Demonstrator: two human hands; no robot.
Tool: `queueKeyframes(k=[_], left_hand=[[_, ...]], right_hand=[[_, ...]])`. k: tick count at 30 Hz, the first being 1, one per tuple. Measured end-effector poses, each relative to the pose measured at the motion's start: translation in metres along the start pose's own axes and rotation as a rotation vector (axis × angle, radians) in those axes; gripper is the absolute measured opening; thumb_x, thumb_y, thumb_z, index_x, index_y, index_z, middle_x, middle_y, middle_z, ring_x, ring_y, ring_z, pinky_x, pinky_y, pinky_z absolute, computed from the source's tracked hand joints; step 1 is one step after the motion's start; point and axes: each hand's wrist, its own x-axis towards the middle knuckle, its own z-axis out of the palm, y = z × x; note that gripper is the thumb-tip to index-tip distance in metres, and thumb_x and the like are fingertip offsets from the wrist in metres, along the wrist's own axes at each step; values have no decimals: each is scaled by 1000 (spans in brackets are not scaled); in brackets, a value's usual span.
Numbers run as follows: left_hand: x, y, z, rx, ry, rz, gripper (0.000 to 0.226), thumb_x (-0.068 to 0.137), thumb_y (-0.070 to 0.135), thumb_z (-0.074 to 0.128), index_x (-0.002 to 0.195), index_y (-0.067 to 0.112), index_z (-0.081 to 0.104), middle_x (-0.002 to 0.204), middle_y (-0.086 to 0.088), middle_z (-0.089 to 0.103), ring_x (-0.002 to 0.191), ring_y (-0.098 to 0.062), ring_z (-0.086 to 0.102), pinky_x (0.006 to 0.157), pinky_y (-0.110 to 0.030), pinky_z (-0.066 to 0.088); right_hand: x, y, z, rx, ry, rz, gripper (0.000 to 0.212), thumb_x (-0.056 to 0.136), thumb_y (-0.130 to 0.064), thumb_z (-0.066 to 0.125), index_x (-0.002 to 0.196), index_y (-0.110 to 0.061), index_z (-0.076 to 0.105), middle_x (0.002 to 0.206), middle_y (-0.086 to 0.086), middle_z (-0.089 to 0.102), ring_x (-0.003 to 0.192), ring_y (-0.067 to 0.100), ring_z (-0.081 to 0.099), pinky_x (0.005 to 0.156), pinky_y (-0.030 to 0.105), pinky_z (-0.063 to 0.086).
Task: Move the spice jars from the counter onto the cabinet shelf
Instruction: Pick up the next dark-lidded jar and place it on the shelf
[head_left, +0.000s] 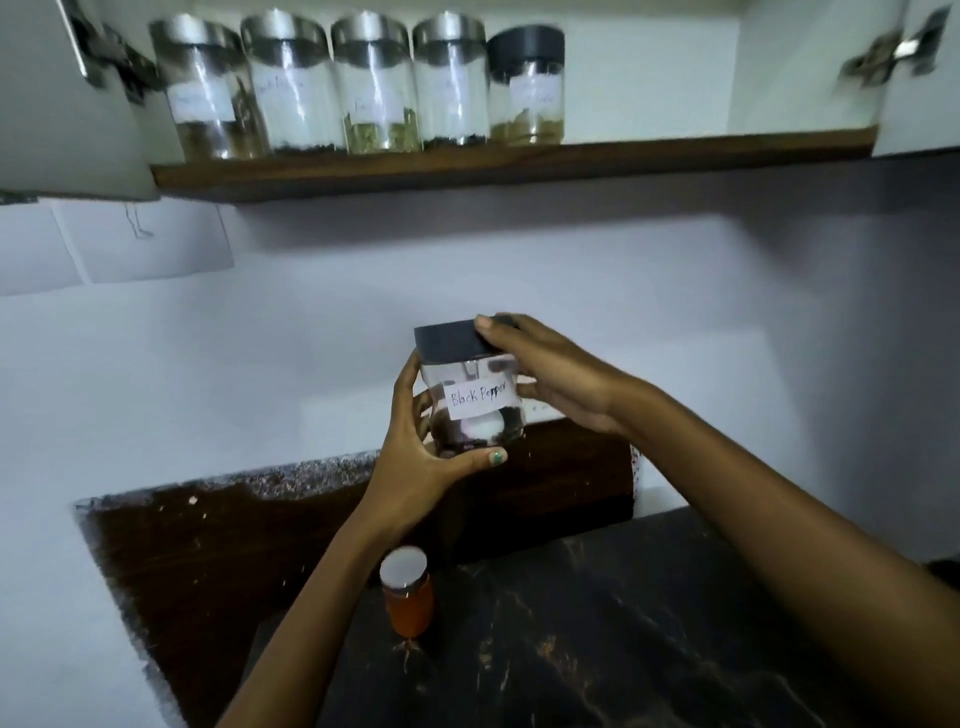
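"Black Pepper"-labelled clear glass jar w/ dark lid (470, 395) is held in mid-air above dark marbled counter (597, 623), below wooden cabinet shelf (519, 163), left hand (415, 447) curled round its base, right hand (550, 374) gripping lid & side.

Cabinet shelf (519, 156) left part filled by five jars (358, 83) in a touching row, bare shelf to their right up to the door hinge (878, 57), orange jar (408, 597) alone on counter (597, 623)
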Motion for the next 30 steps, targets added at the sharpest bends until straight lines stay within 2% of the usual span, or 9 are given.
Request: queueKeyframes(k=[2, 7, 11, 17, 21, 22, 25, 27, 30], left_hand=[[20, 13, 7, 26, 19, 51, 110, 56, 27, 85, 138, 52, 18, 129, 26, 50, 114, 10, 53, 79, -6, 47], [72, 53, 30, 9, 8, 164, 114, 55, 28, 83, 146, 37, 15, 136, 14, 49, 118, 1, 54, 85, -13, 50], [110, 86, 49, 20, -16, 217, 113, 57, 31, 82, 147, 38, 15, 143, 12, 42, 124, -4, 49, 100, -23, 47], [162, 125, 83, 153, 27, 304, 111, 66, 28, 82, 150, 34, 9, 146, 2, 37, 123, -8, 49, 102, -29, 45], [193, 142, 102, 228, 68, 349, 111, 65, 29, 84, 150, 28, 13, 142, 7, 32, 115, 10, 46, 90, -7, 42], [200, 145, 106, 238, 79, 353, 109, 65, 28, 84, 150, 28, 15, 139, 7, 35, 115, 8, 47, 91, -8, 43], [219, 151, 117, 267, 126, 351, 96, 66, 26, 84, 145, 28, 29, 136, 1, 45, 120, -12, 50, 100, -31, 46], [231, 152, 124, 280, 169, 360, 85, 67, 23, 84, 139, 25, 38, 134, -2, 49, 116, -12, 51, 98, -28, 46], [243, 149, 134, 327, 246, 345, 84, 67, 22, 84, 139, 21, 40, 134, -3, 50, 110, -8, 49, 89, -20, 40]], right_hand=[[0, -2, -12, 45, 41, -59, 48, 94, -50, 40, 135, -25, 42, 136, -6, 51, 125, 19, 47, 110, 46, 34], [1, -14, -46, 67, 124, -188, 34, 100, -39, 30, 132, -51, 28, 131, -22, 46, 126, 11, 44, 108, 36, 34], [7, -30, -81, 79, 218, -302, 48, 100, -36, 33, 147, -36, 21, 146, -8, 40, 131, 15, 42, 111, 39, 33], [25, -57, -131, 102, 306, -508, 45, 100, -24, 38, 141, -39, 27, 130, -10, 54, 121, 8, 51, 95, 16, 42], [40, -69, -161, 94, 370, -582, 41, 100, -24, 39, 137, -40, 32, 124, -8, 56, 118, 11, 52, 101, 24, 39], [44, -70, -168, 90, 387, -586, 44, 100, -25, 39, 141, -36, 31, 131, -3, 53, 122, 13, 50, 105, 28, 36], [59, -72, -187, 45, 432, -582, 50, 100, -27, 39, 147, -31, 23, 143, 4, 42, 132, 15, 40, 112, 34, 29], [68, -72, -196, 8, 451, -582, 51, 100, -27, 39, 148, -29, 21, 143, 4, 40, 132, 14, 38, 108, 30, 29], [81, -70, -205, -30, 463, -587, 51, 101, -26, 37, 149, -25, 19, 145, 4, 37, 133, 14, 36, 106, 26, 29]])
